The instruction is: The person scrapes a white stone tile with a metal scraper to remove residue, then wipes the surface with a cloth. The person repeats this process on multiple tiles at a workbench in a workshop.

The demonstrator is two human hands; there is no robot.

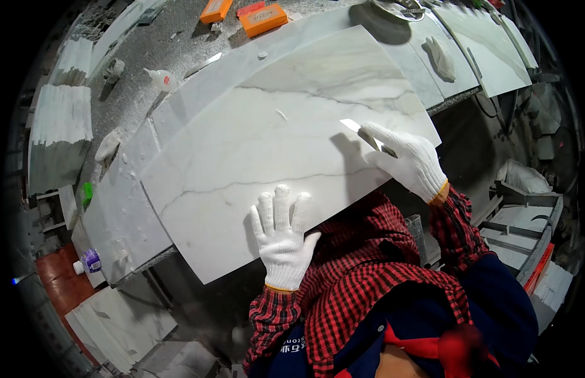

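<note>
A large white marble slab with grey veins (229, 151) lies before me, its near edge close to my body. My left hand (283, 246), in a white knit glove, rests flat near that edge with its fingers spread. At the slab's right side, my gloved right hand (409, 157) pinches a flat metal scraper blade (350, 125). The blade's shiny tip points away to the left, just above or touching the stone; I cannot tell which. My fingers partly hide its other end. A small curled white sliver (281, 115) sits on the slab.
Orange boxes (263, 21) stand at the back of the worktable. A white squeeze bottle (160, 79) and a loose glove (108, 146) lie to the left; another glove (440, 58) is at the right. Stacked stone pieces (59, 120) stand far left. A metal rack (525, 227) is at right.
</note>
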